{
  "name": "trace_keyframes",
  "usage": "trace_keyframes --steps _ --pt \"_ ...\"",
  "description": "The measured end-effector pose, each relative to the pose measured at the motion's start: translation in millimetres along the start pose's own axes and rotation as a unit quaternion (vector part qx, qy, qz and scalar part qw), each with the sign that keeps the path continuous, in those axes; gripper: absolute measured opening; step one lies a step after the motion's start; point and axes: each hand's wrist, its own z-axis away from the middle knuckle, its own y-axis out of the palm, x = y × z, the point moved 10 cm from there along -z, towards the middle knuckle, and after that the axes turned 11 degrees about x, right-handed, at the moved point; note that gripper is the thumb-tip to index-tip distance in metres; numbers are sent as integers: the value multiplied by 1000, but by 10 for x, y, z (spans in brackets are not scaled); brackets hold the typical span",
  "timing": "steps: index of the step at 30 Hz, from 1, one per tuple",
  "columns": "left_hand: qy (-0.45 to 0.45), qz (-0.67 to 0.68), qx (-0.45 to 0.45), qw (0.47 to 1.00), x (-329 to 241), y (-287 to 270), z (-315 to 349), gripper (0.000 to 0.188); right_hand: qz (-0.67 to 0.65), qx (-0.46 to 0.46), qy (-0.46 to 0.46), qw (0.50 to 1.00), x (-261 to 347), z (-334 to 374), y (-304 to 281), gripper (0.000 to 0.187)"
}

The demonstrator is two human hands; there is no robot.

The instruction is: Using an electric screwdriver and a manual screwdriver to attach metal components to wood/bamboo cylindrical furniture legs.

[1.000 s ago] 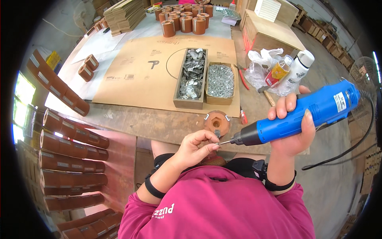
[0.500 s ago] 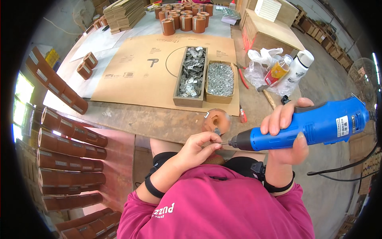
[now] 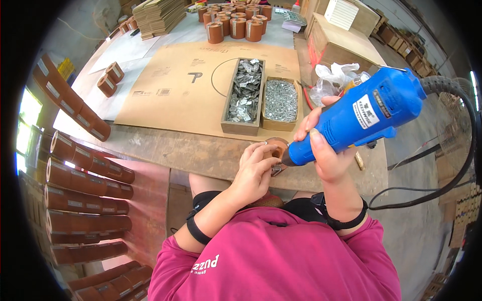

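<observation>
My right hand (image 3: 326,145) is wrapped round a blue electric screwdriver (image 3: 351,118). The tool tilts down to the left, its black nose against a short brown cylinder (image 3: 281,144) with a hole in its end, at the table's near edge. From the left, my left hand (image 3: 255,170) grips that cylinder, fingers bent over it close to the nose. The fingers and the nose hide the bit and any screw. Beyond the cylinder stand a long wooden tray (image 3: 225,125) of flat metal plates and a cardboard box (image 3: 278,125) of screws.
Cardboard (image 3: 165,110) covers much of the table. Several brown cylinders (image 3: 237,27) stand at the back, two more (image 3: 110,80) at the left. Rows of cylinders (image 3: 90,185) fill a rack on the left. A plastic bag (image 3: 336,75) lies behind the screwdriver; its black cable (image 3: 469,150) loops down right.
The screwdriver has swung from nearly level to a downward slant and moved left, its nose now at the cylinder. My left hand has gone from pinching at the bit to the cylinder.
</observation>
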Motion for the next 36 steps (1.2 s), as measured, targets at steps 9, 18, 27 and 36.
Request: trace_keyframes --steps 9,18,27,36 --pt "-8 -1 -2 1000 85 61 4 29 74 33 7 997 -65 -13 48 49" --pt "-10 -7 -2 1000 88 75 10 26 105 84 20 991 -100 -19 132 47" --pt "-53 -21 6 998 155 147 -22 47 37 64 55 996 -219 -44 198 44" --pt "-34 -80 -43 995 206 171 -38 45 65 70 42 995 -230 -65 229 42"
